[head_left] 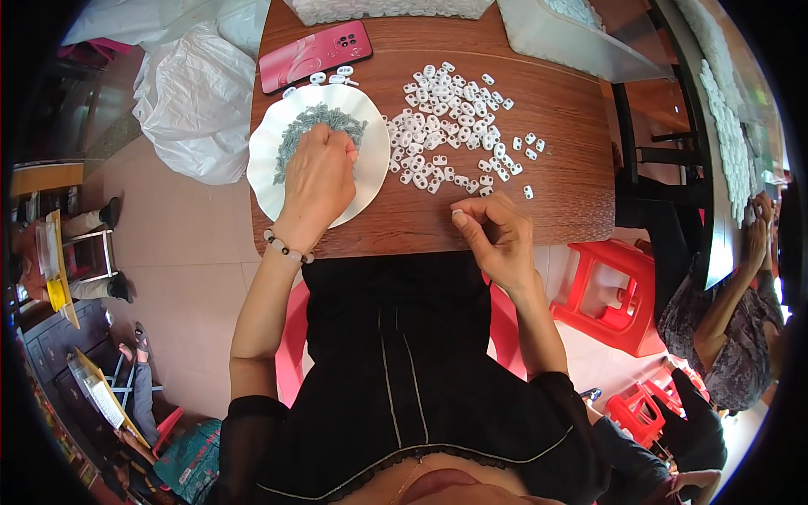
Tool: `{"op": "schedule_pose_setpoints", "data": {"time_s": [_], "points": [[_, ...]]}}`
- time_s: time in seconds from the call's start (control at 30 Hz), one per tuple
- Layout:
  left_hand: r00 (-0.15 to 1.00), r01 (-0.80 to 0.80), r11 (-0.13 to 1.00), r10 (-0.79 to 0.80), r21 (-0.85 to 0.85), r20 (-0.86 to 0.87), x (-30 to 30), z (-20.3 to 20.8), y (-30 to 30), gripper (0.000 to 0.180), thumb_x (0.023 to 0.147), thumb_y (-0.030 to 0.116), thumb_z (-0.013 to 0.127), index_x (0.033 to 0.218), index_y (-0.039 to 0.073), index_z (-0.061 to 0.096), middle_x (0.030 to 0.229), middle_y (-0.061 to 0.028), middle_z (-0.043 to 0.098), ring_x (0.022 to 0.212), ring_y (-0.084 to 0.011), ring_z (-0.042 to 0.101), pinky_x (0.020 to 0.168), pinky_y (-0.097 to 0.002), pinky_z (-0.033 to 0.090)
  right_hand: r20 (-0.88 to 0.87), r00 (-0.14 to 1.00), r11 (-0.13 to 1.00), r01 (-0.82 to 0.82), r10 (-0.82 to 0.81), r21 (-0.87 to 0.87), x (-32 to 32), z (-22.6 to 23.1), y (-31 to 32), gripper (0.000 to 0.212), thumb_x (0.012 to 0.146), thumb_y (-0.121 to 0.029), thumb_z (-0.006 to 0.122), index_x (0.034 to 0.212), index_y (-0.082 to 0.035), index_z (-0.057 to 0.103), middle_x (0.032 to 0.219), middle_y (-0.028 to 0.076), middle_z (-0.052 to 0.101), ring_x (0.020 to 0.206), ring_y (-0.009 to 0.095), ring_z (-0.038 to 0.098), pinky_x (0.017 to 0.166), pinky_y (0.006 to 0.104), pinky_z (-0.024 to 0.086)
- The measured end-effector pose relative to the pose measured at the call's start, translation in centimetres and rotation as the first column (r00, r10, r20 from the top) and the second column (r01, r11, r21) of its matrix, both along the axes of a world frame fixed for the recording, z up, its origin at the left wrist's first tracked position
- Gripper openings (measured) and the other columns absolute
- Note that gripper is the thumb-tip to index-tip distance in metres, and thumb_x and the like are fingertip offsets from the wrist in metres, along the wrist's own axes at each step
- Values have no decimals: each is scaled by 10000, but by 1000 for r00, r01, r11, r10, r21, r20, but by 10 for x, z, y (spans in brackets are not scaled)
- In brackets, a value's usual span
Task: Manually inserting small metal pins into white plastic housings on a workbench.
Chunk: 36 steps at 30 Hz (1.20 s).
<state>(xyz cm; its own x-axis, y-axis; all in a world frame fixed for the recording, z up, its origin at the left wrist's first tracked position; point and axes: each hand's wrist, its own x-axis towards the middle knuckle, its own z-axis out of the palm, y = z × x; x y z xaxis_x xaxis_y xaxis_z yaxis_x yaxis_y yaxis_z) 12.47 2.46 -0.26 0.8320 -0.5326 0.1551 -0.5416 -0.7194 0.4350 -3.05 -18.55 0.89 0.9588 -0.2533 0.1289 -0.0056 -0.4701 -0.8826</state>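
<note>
At the table's left, a white wavy-rimmed plate (pixel 265 172) bears a heap of small grey pieces (pixel 316 118), too fine to name surely. My left hand (pixel 321 172) reaches over the plate, fingertips bunched down in the heap; what they pinch is hidden. By the table's near edge, my right hand (pixel 503 240) is closed, thumb against curled fingers; anything between them is too small or covered to make out. Beyond it lie many loose white two-holed plastic pieces (pixel 433 126), scattered to the right of the plate.
A pink phone (pixel 316 57) lies behind the plate, beside a few white pieces (pixel 317 77). White bins (pixel 581 38) stand along the far edge. A white plastic bag (pixel 198 105) is at left, a red stool (pixel 614 295) at right. Another person's hand (pixel 757 236) works far right.
</note>
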Motion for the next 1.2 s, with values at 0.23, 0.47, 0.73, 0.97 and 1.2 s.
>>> {"op": "schedule_pose_setpoints", "data": {"time_s": [0.23, 0.47, 0.73, 0.97, 1.2], "points": [[999, 22, 1000, -23, -16, -41, 1, 4, 2, 81, 844, 47, 612, 897, 0, 574, 882, -164, 543, 845, -355, 557, 731, -435, 460, 7, 1000, 1000, 2, -2, 15, 3, 1, 2, 69, 814, -65, 716, 864, -24, 691, 737, 69, 645, 661, 184, 557, 581, 298, 437], [968, -45, 959, -27, -279, -249, -3, 20, 10, 72, 892, 34, 560, 936, -18, 537, 892, -163, 550, 826, -346, 560, 730, -407, 448, 79, 996, 996, -47, 40, 82, 33, 9, 16, 78, 841, -52, 677, 913, -33, 700, 728, 50, 617, 693, 165, 549, 631, 289, 444], [902, -28, 923, -142, -383, -408, -18, 44, 17, 90, 931, 70, 548, 947, -18, 535, 873, -128, 539, 750, -255, 529, 680, -347, 431, 344, 905, 966, -212, 251, -148, 87, 12, 43, 140, 774, -49, 694, 912, -71, 701, 758, 88, 649, 713, 263, 587, 607, 360, 473], [862, -68, 898, -166, -434, -478, -21, 41, 24, 106, 943, 81, 545, 968, -22, 542, 854, -100, 543, 727, -190, 507, 655, -319, 427, 377, 883, 954, -208, 279, -217, 88, 14, 55, 142, 733, -31, 706, 867, -62, 673, 730, 64, 625, 687, 255, 560, 562, 354, 463], [682, -310, 696, -312, -647, -662, -27, 26, 21, 160, 958, 160, 577, 983, 1, 584, 832, -14, 580, 698, -81, 493, 628, -231, 422, 344, 903, 963, -211, 258, -169, 87, 16, 54, 90, 766, 2, 701, 850, -23, 677, 754, 72, 641, 689, 211, 571, 597, 319, 449]]}}
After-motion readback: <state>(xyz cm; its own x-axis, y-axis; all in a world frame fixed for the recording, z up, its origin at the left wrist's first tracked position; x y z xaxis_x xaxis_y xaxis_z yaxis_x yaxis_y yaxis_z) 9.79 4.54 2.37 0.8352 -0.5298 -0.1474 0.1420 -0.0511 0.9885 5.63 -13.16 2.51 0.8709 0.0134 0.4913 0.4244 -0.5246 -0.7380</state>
